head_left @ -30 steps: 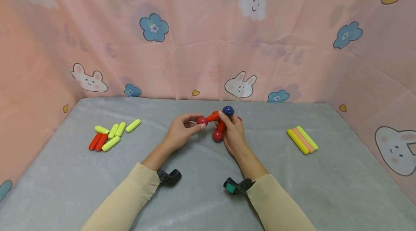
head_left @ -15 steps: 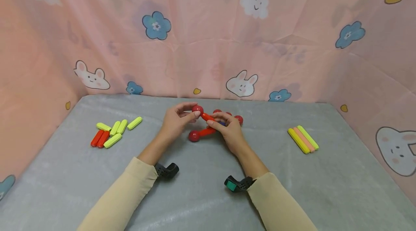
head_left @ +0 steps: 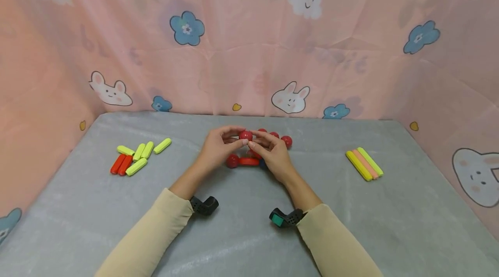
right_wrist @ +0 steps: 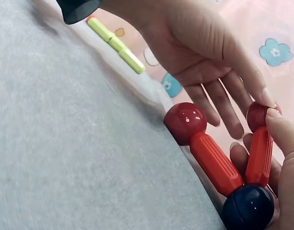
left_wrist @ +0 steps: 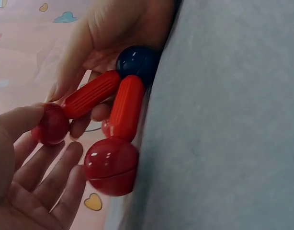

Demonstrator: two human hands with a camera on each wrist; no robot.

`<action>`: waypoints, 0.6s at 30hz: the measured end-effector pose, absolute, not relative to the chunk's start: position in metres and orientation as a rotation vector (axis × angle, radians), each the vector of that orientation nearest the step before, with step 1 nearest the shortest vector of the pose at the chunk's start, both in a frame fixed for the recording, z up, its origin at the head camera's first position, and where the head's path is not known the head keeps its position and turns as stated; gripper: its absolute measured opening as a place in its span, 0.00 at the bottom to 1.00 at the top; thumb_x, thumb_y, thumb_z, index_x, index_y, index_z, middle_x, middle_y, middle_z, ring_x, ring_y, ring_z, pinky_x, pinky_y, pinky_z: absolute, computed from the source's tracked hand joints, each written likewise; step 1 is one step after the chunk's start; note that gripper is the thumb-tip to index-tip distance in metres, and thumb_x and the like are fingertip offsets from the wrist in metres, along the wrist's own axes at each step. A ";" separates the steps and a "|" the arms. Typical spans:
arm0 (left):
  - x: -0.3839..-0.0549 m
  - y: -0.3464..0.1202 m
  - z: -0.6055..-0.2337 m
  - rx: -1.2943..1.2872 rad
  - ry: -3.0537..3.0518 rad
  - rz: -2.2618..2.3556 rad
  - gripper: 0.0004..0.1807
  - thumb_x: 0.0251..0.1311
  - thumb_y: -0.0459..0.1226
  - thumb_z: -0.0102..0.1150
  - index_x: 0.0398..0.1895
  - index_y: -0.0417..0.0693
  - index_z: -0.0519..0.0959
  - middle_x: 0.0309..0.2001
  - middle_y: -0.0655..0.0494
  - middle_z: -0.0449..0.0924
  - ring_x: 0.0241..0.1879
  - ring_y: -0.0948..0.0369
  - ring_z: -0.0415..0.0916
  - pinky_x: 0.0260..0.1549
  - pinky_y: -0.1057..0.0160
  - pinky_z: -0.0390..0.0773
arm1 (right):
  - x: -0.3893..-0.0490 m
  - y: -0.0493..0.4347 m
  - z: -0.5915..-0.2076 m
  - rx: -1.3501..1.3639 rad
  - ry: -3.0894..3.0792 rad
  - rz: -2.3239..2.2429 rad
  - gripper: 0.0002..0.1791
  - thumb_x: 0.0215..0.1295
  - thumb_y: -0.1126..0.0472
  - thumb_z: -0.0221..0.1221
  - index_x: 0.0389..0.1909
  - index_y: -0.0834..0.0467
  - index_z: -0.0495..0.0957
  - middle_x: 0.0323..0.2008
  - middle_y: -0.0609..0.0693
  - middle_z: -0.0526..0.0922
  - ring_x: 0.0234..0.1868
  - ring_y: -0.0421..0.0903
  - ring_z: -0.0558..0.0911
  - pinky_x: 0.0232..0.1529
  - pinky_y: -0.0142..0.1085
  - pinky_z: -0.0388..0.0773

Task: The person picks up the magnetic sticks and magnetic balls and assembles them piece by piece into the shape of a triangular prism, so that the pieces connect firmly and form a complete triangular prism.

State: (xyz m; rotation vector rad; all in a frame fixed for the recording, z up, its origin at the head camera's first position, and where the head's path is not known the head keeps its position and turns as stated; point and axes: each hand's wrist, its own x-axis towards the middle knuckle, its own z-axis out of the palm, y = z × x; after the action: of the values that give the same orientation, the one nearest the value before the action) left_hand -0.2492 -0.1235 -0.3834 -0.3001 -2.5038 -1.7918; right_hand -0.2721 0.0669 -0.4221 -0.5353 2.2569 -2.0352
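Observation:
My left hand pinches a glossy red ball between thumb and fingers, raised above the table. From the other side my right hand pinches the same ball, its thumb against it. A ribbed red rod slopes from this ball down to a dark blue ball. To the blue ball is also joined a second red rod, lying low along the table, with another red ball at its far end. My right hand hides most of the sloping rod in the head view.
Behind my right hand are several red balls. On the left lie several yellow-green rods and two red rods. Three rods lie side by side on the right: yellow, peach and yellow-green. A pink printed curtain surrounds the grey table.
The joined piece has been turned over: the blue ball went from the top down to the table. My right hand has shifted from the rod to the raised red ball.

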 end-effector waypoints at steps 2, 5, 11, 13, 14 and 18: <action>-0.249 -0.125 -0.382 -0.334 -2.522 -1.803 0.21 0.66 0.40 0.65 0.61 0.45 0.80 0.56 0.48 0.85 0.52 0.55 0.85 0.54 0.57 0.82 | -0.273 0.067 -0.423 -0.540 2.228 -2.067 0.22 0.69 0.65 0.63 0.63 0.62 0.77 0.47 0.65 0.86 0.38 0.37 0.87 0.47 0.28 0.83; -0.248 -0.129 -0.379 -0.409 -2.564 -1.832 0.21 0.71 0.43 0.59 0.64 0.47 0.79 0.60 0.51 0.83 0.59 0.55 0.82 0.60 0.51 0.79 | -0.273 0.066 -0.424 -0.539 2.197 -2.111 0.22 0.68 0.66 0.64 0.62 0.62 0.78 0.42 0.58 0.87 0.32 0.38 0.87 0.42 0.30 0.85; -0.250 -0.138 -0.369 -0.440 -2.716 -1.790 0.26 0.75 0.47 0.52 0.72 0.50 0.70 0.69 0.49 0.75 0.66 0.51 0.76 0.63 0.47 0.77 | -0.275 0.065 -0.425 -0.486 2.177 -2.164 0.22 0.68 0.66 0.64 0.61 0.64 0.78 0.34 0.40 0.85 0.27 0.37 0.85 0.37 0.30 0.84; -0.250 -0.148 -0.363 -0.382 -2.841 -1.664 0.29 0.75 0.49 0.50 0.75 0.50 0.65 0.72 0.45 0.70 0.68 0.47 0.73 0.65 0.45 0.74 | -0.276 0.065 -0.426 -0.447 2.144 -2.192 0.22 0.68 0.66 0.63 0.62 0.64 0.78 0.33 0.39 0.85 0.26 0.38 0.84 0.37 0.30 0.85; -0.249 -0.155 -0.359 -0.349 -2.920 -1.567 0.31 0.75 0.50 0.50 0.76 0.49 0.63 0.73 0.44 0.68 0.69 0.45 0.71 0.66 0.44 0.73 | -0.276 0.065 -0.426 -0.429 2.130 -2.206 0.21 0.68 0.66 0.63 0.62 0.64 0.78 0.33 0.39 0.85 0.26 0.38 0.85 0.37 0.30 0.85; -0.245 -0.193 -0.342 -0.184 -3.161 -1.169 0.34 0.75 0.53 0.47 0.77 0.45 0.60 0.74 0.38 0.64 0.71 0.40 0.66 0.68 0.40 0.68 | -0.276 0.066 -0.424 -0.360 2.086 -2.249 0.21 0.68 0.66 0.63 0.62 0.64 0.78 0.33 0.40 0.85 0.27 0.40 0.85 0.38 0.31 0.86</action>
State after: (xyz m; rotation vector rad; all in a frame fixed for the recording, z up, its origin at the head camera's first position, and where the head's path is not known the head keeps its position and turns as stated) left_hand -0.2452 -0.1930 -0.3416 -0.1840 -3.1614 -1.1693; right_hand -0.2759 0.0663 -0.4236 -0.3604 2.0865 -2.2486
